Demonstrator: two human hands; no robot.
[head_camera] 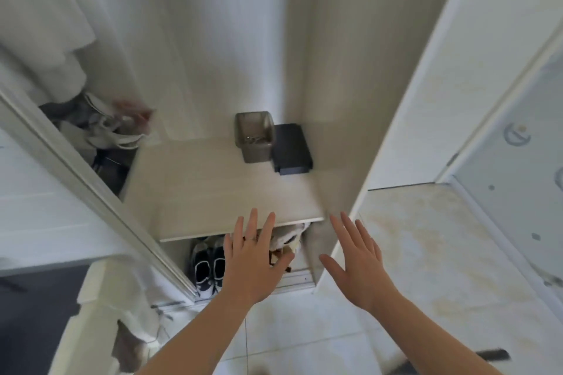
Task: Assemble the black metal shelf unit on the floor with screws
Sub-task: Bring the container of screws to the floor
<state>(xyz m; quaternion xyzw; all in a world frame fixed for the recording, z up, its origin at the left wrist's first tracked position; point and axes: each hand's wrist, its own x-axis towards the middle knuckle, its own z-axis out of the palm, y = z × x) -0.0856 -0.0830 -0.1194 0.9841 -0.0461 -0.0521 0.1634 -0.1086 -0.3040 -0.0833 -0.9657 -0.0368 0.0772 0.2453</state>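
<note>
Both my hands are stretched out in front of a white wardrobe niche, fingers straight and spread, holding nothing. My left hand (251, 259), with a ring on one finger, hovers by the front edge of a pale wooden shelf (213, 192). My right hand (356, 259) is in the air beside the niche's right side panel (338, 237). On the shelf at the back stand a small brown bin (254, 137) with small metal bits inside and a flat black box (291, 149). A black bar (493, 355) shows at the lower right; I cannot tell what it is.
Black-and-white sneakers (210, 268) and other shoes sit under the shelf. A sliding door frame (91, 179) runs along the left, with bags and clothes behind it. A white garment (128, 298) hangs at lower left. Pale floor tiles (304, 329) lie below; a frosted glass door (518, 146) stands right.
</note>
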